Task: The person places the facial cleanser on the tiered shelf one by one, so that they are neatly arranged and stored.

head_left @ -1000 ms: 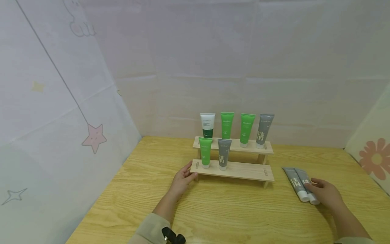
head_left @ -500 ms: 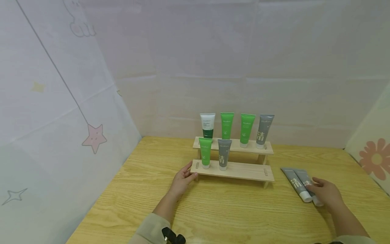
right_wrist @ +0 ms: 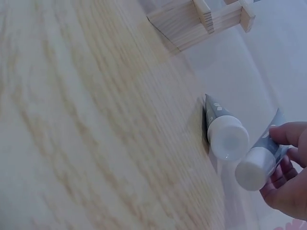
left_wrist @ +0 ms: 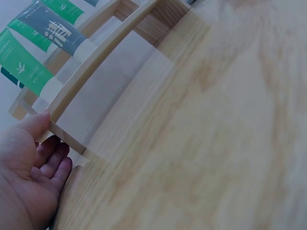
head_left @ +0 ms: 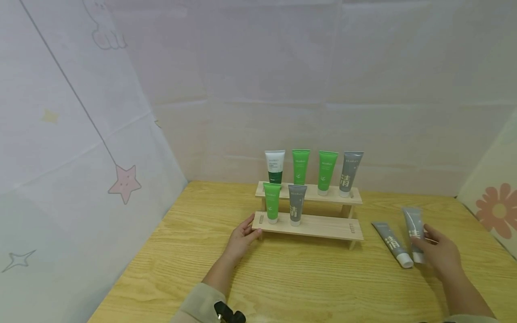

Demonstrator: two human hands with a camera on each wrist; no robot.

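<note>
A two-step wooden display stand sits on the table. My left hand holds the left end of its lower step; in the left wrist view the thumb touches the step's corner, with the fingers curled below. At the right, my right hand pinches a grey squeeze tube between thumb and fingers, its white cap pointing toward me. Beside it a second grey tube lies on the table. The lower step carries an upright green tube and a grey tube.
Along the upper step stand a white and dark green tube, two green tubes and a grey tube, all caps down. A pale printed sheet hangs behind the wood-grain table.
My right hand has drawn one grey tube away from the other and raised it, turning it more upright. The second tube stays lying down. My left hand stays at the stand.
</note>
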